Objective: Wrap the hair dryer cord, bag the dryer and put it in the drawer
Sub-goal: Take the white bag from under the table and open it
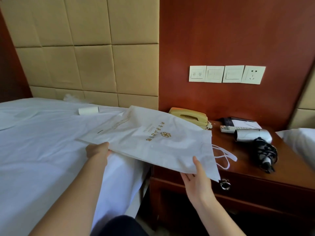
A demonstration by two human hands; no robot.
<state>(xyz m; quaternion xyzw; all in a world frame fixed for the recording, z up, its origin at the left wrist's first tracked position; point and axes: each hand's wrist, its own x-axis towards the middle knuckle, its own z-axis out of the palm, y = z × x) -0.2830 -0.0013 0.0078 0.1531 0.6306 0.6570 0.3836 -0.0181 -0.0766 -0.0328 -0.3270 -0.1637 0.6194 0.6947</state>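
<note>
A flat white drawstring bag (153,138) with gold lettering is held level across the gap between bed and nightstand. My left hand (98,149) grips its near left edge. My right hand (198,180) holds its near right corner, thumb on top and fingers underneath. The bag's white strings (225,156) trail onto the nightstand. The silver hair dryer (252,135) lies on the nightstand top to the right, its black cord (265,153) bundled around the handle. The drawer (255,186) under the top is shut, with a metal ring pull (225,184).
A wooden nightstand (242,160) carries a beige telephone (190,117), a remote control (228,129) and a dark notepad holder with paper (242,123). The white bed (42,142) is at left with a paper roll (88,110). A pillow (301,142) sits at far right.
</note>
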